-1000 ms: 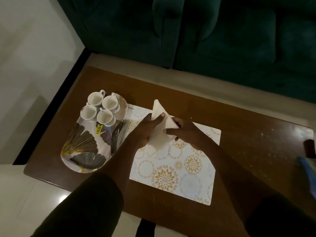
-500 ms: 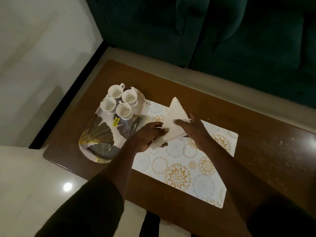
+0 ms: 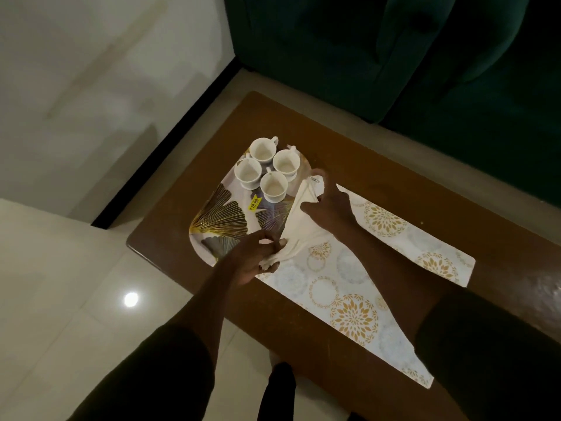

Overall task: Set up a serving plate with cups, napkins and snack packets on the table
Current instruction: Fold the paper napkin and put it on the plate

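Head view, compared with half a second earlier: the white napkin (image 3: 296, 229) no longer sits as a compact folded wedge over the placemat (image 3: 358, 287) but is drawn out long between the two hands, and both hands have shifted left toward the serving plate (image 3: 218, 220). Left hand (image 3: 253, 258), fingers closed, pinches the napkin's bunched, creased near end at the plate's right rim. Right hand (image 3: 329, 209) grips the far end, thumb and fingers closed on it, beside the cups (image 3: 267, 170). Soft cloth or paper, matte, tapering. Four glossy white handled cups stand clustered, upright, on the plate's far end. Plate is oblong with rounded corners, shiny, printed with gold fan leaves; a yellow price sticker (image 3: 255, 203) shows. Placemat is flat, rectangular, with gold and grey medallions. Both lie on a brown polished table (image 3: 379, 141)
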`<action>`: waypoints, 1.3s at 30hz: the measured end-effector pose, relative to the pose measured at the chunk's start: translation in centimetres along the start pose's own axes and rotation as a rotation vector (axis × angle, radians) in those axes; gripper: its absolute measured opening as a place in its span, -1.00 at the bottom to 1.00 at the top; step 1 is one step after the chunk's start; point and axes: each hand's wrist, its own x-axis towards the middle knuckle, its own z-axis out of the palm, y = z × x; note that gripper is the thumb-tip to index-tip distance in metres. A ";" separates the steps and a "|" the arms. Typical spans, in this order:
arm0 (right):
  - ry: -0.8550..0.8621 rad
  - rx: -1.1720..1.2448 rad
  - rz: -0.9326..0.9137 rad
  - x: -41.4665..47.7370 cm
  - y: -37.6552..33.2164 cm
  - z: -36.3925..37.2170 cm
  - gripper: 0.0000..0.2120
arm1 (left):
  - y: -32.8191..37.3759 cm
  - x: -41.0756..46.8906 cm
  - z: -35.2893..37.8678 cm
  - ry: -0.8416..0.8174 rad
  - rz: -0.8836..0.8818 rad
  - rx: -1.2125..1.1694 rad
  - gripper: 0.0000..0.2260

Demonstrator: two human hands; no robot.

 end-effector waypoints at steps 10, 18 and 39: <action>-0.139 -0.235 -0.044 2.0 -1.0 0.5 -0.80 | -0.4 -0.2 -1.0 -0.104 -0.036 -0.052 -0.87; -0.083 -0.268 0.024 3.7 -2.3 1.5 -0.61 | -0.4 0.5 -1.5 0.056 0.032 -0.339 -0.83; -0.060 -0.432 0.058 6.1 -1.1 2.2 -0.76 | -1.8 1.4 -0.4 0.066 0.105 -0.351 -0.92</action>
